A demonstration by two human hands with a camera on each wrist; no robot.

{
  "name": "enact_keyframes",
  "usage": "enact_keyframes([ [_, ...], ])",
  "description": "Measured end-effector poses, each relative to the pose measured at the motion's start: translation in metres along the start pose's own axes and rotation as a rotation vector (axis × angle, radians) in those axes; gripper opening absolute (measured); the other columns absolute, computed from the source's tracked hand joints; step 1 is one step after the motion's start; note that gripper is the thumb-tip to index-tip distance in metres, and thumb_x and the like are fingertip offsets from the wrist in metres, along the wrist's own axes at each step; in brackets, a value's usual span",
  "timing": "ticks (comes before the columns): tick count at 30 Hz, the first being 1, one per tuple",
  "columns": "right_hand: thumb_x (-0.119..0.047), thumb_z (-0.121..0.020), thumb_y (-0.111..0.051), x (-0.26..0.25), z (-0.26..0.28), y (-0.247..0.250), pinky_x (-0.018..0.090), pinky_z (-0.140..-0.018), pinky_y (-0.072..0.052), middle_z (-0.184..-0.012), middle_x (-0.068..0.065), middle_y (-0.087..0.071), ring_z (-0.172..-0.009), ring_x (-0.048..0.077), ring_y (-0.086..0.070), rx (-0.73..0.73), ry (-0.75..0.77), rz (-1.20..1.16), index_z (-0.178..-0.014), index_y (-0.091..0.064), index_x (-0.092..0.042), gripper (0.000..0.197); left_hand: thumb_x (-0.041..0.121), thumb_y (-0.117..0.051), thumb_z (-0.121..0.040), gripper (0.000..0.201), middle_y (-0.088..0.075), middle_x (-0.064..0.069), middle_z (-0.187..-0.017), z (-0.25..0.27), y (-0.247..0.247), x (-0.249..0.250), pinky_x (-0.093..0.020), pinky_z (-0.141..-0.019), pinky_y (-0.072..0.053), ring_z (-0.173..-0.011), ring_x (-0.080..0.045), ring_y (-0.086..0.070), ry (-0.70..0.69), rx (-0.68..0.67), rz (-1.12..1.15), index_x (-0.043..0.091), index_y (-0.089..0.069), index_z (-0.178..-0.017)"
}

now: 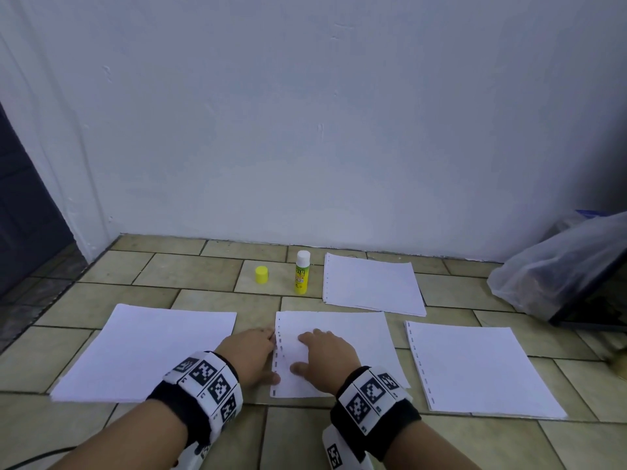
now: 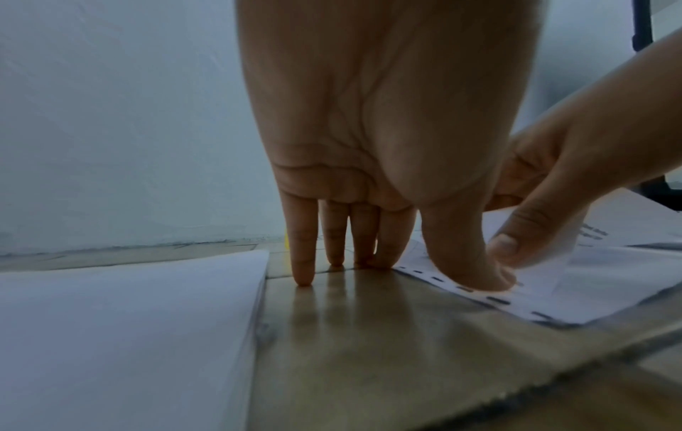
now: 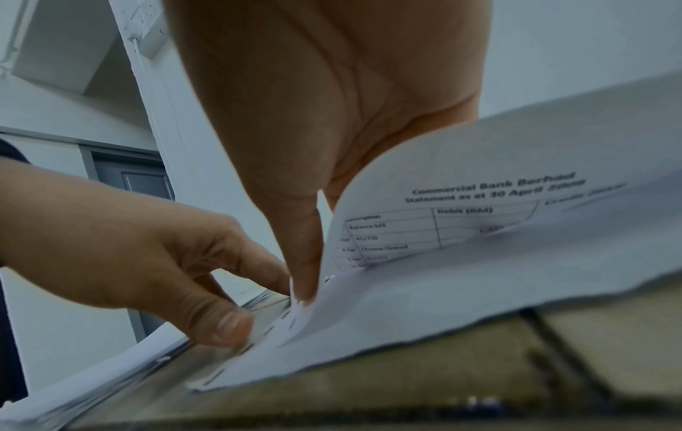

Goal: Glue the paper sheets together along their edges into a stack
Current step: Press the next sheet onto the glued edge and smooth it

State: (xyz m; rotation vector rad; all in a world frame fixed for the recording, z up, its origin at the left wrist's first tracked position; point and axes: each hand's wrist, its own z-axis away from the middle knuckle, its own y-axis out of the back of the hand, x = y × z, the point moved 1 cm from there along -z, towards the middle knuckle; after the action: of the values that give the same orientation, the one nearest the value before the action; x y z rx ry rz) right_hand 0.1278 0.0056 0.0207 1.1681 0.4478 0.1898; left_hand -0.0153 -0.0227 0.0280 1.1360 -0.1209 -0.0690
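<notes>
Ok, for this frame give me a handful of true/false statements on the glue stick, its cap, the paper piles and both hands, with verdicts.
1. The glue stick stands upright with its yellow cap off, beside it. True.
2. The left hand holds the glue stick. False: its thumb presses the punched edge of the middle sheets.
3. The right hand lifts the top middle sheet. True; printing shows underneath.
4. All the paper is in one pile. False: four separate piles lie on the tiled floor.

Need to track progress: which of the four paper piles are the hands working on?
The middle front pile, below the glue stick: both hands touch its punched left edge; the other three lie untouched.
</notes>
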Motion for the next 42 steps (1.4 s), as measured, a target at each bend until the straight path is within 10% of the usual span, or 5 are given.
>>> enact_keyframes([
  [42,-0.043,-0.088,-0.061,-0.010,0.008,-0.001,0.038,-0.100,-0.041,-0.136,0.008,-0.042,-0.129,0.026,-0.037,-0.031,-0.076,0.026,-0.138,-0.039,-0.015,0.061,0.043,-0.054,-0.095,0.079,-0.004,0.004,-0.162,0.006,0.002,-0.002,-0.038,-0.116,-0.027,-0.148,-0.016,-0.011,-0.011,-0.064,-0.071,0.015,-0.011,-0.155],
])
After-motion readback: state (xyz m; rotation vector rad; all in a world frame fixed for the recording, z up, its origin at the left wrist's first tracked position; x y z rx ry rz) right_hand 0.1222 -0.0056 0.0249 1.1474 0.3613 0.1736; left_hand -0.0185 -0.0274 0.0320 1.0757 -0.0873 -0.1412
